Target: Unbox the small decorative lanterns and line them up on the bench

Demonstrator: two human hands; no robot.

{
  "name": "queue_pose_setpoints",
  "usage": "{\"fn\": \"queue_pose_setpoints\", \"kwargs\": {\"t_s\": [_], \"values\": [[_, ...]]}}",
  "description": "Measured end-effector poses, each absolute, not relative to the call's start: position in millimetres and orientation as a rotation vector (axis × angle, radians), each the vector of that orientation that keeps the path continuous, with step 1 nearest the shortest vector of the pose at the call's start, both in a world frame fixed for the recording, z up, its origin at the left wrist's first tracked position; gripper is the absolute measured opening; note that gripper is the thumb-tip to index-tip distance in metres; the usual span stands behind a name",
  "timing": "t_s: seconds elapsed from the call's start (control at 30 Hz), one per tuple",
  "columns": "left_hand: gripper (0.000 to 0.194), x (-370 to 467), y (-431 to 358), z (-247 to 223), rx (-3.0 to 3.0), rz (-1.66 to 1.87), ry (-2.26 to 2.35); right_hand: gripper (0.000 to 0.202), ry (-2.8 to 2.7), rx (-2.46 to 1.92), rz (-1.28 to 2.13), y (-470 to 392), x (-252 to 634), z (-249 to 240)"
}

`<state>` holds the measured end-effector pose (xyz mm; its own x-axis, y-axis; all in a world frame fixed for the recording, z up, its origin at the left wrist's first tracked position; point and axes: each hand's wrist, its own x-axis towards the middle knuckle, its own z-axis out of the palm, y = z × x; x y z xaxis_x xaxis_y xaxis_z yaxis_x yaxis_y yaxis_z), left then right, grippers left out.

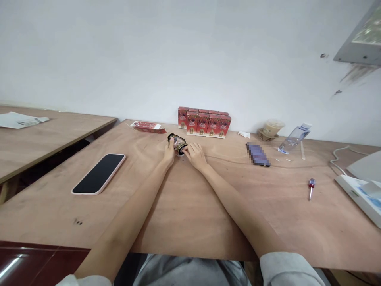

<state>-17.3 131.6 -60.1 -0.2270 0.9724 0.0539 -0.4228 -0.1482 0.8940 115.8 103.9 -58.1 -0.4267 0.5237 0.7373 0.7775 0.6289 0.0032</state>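
While both arms are stretching forward: the left hand [169,152] and the right hand [195,155] are meeting at a small jar [177,143] near the far edge of the tabletop [184,206].
Progress: the small jar is lying on its side between the hands, just in front of a row of red boxes [204,122]; whether its lid is on or off is too small to tell.
Left fingers: curling partly closed, steadying the jar's left end.
Right fingers: bending close together, their tips touching the jar's right end.
Lying around: a phone [99,174] to the left, a screwdriver [311,187] and a water bottle [294,138] to the right.
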Motion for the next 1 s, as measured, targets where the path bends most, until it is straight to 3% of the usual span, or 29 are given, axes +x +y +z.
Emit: {"fn": "queue_pose_setpoints", "kwargs": {"t_s": [1.0], "values": [[0.044,-15.8,131.3,-57.8,0.787,1.625,0.961,0.026,-2.153,-0.999,-0.449,105.0,113.5,-57.6]]}}
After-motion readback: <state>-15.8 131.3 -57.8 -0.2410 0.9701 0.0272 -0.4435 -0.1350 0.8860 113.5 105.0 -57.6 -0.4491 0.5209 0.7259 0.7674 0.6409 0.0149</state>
